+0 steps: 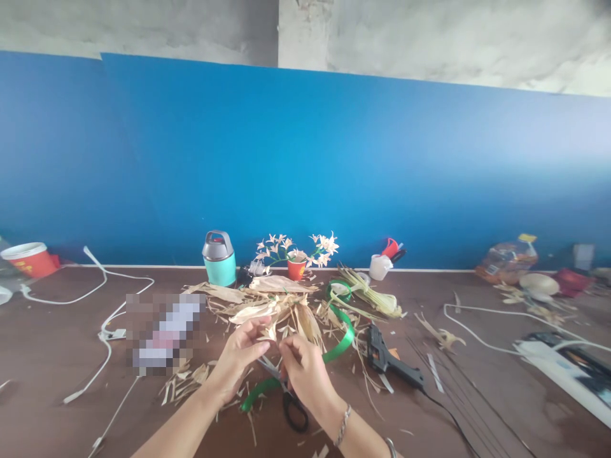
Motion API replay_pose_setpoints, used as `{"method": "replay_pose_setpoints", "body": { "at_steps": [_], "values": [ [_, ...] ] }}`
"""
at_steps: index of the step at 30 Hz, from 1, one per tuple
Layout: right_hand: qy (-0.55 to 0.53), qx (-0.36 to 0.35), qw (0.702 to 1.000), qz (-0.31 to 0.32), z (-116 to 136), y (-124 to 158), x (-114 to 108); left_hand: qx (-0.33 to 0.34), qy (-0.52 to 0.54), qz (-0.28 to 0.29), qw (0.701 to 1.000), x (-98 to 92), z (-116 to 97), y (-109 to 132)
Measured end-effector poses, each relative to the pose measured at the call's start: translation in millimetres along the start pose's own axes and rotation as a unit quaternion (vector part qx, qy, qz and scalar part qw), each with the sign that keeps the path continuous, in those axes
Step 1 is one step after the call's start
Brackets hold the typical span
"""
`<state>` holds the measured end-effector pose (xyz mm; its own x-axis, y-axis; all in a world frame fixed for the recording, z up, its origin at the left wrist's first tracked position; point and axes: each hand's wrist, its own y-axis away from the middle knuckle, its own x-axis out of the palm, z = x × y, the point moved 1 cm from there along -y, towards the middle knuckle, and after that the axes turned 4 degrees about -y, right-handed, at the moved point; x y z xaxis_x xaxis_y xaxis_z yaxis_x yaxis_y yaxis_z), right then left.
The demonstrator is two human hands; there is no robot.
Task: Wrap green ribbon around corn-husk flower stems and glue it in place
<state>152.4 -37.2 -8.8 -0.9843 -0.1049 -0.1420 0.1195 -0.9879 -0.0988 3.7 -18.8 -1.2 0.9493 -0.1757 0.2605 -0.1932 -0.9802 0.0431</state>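
Note:
My left hand [242, 353] pinches a small pale piece of corn husk [270, 333] between thumb and fingers. Close beside it, my right hand [303, 364] is also closed, its fingertips pinched at the near edge of the same piece. Black-handled scissors [296, 413] lie under my hands, partly hidden by the right one. Dry corn husks [252, 312] are heaped just beyond my fingers. A green ribbon [342, 346] curls past my right hand, and another stretch of it shows below my wrists. Husk scraps [188, 381] litter the table by my left forearm.
To the right lies a black glue gun [389, 359] with its cord. Behind the husks stand a red cup [296, 267] with husk flowers, a turquoise flask [219, 261] and a white cup [380, 267]. White cables [107, 337] and a blurred-out phone-like object [167, 334] are left.

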Motion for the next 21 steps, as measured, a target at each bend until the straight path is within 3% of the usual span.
{"method": "replay_pose_setpoints", "body": {
  "at_steps": [4, 10, 21],
  "values": [
    [-0.035, 0.016, 0.999, 0.004, -1, 0, 1, -0.027, 0.046, 0.007, 0.999, 3.9, 0, 2],
    [-0.05, 0.027, 0.998, 0.016, -4, 0, 3, -0.06, 0.088, 0.072, 0.992, 11.7, 0, 3],
    [-0.033, 0.003, 0.999, 0.032, 3, 4, 2, -0.067, 0.101, 0.056, 0.991, 9.6, 5, 2]
  ]
}}
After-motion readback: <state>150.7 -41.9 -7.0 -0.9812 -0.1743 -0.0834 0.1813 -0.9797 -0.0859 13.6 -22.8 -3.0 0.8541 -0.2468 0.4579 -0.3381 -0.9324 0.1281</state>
